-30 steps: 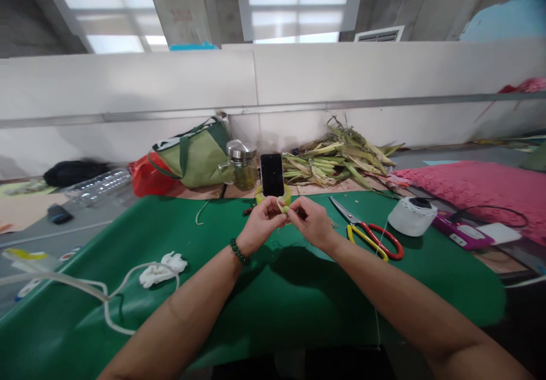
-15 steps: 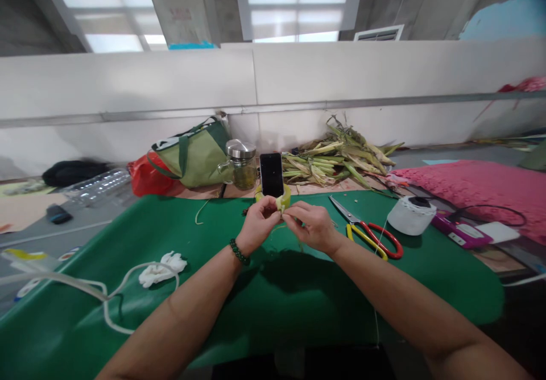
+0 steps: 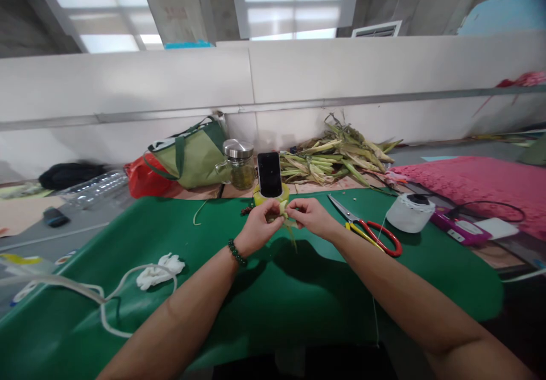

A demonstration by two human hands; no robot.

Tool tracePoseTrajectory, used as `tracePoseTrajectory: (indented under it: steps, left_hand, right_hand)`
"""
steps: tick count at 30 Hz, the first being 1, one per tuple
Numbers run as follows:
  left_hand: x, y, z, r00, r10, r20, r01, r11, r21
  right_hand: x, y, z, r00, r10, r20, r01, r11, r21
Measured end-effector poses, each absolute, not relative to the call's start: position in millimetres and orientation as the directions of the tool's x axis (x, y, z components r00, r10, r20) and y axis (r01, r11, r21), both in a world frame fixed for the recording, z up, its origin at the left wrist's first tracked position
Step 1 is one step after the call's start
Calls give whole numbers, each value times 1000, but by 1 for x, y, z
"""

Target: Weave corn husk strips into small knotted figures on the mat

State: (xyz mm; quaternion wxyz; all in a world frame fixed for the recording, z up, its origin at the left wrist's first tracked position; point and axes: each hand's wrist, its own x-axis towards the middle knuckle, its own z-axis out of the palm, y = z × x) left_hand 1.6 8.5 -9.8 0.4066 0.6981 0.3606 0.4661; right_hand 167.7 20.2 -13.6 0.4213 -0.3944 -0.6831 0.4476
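Observation:
Between my hands is a small pale green piece of plant husk (image 3: 283, 207), with thin strips hanging below it. My left hand (image 3: 261, 222), with a dark green bead bracelet at the wrist, pinches it from the left. From the right, the fingertips of my right hand (image 3: 310, 216) close on the same piece. Just behind stands a phone (image 3: 269, 174) propped in a yellow-green holder (image 3: 259, 198). To the right of my right hand lie red-handled scissors (image 3: 362, 223) and a yellow-handled tool (image 3: 362, 234), partly hidden by the scissors.
A green mat (image 3: 205, 312) covers the table. Behind it are a glass jug (image 3: 239, 166), a green bag (image 3: 191, 158) and a pile of husks (image 3: 336, 155). A white thread spool (image 3: 409, 215) stands right; crumpled tissue (image 3: 160, 272) and white cable (image 3: 106, 317) lie left.
The husk piece has turned in my fingers, and its hanging strips now show more plainly. My right hand has shifted slightly. The whole view has moved a little.

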Motion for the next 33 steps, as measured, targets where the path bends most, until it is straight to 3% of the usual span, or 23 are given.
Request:
tracePoseTrajectory:
  steps: [5, 15, 19, 23, 28, 33]
  left_hand:
    - [-3, 12, -9, 371, 920, 131, 16, -147, 989]
    - [-7, 11, -2, 395, 918, 22, -101, 20, 995]
    - [-4, 5, 1, 424, 904, -52, -66, 88, 994]
    - [-1, 4, -1, 412, 910, -57, 24, 52, 998]
    - [-5, 6, 3, 456, 888, 52, 128, -123, 984]
    - [-15, 8, 10, 607, 794, 13, 234, -194, 953]
  right_hand:
    - [166, 18, -13, -249, 867, 431, 342, 495, -799]
    - [163, 14, -12, -190, 844, 501, 362, 535, -763]
    - [160, 9, -11, -203, 776, 597, 392, 623, -677]
    - [160, 7, -10, -179, 750, 637, 407, 645, -646]
    - [162, 9, -9, -162, 832, 531, 353, 552, -756]
    - [165, 12, -7, -189, 881, 433, 265, 470, -842]
